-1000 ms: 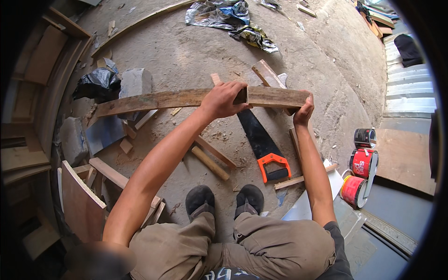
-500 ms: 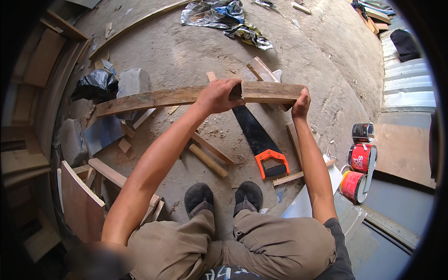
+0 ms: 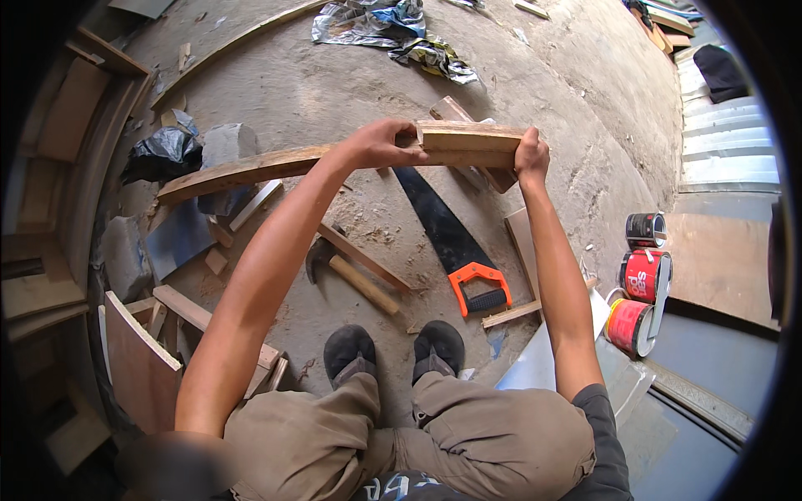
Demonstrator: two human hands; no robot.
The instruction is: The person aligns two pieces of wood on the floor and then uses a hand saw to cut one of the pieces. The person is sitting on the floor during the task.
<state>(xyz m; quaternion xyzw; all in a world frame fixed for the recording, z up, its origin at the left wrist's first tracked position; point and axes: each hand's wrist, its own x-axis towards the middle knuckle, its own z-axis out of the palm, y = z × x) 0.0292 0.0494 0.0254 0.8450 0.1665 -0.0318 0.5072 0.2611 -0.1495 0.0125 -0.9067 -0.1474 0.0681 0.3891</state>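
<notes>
Two shod feet (image 3: 349, 346) on dusty flr (image 3: 518, 92), then 1 hammer (image 3: 365, 285), 1 orange-handled saw (image 3: 444, 227), 3 cans (image 3: 642, 275) off R. L hand (image 3: 380, 144), fingers part-curled, grips 1 long board (image 3: 259, 169); R hand (image 3: 531, 157), fingers closed, has 1 short block (image 3: 469, 144) by its R end, both above flr. Crumpled foil (image 3: 355, 25) far off.

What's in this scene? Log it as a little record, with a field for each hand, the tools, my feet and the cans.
left hand: gripping the wood partway along
right hand: gripping the wood's right end
saw: lying on the ground, orange and black handle toward the person
hammer: on the ground, left of the saw
feet: in dark footwear, side by side
cans: three, at the right
</notes>
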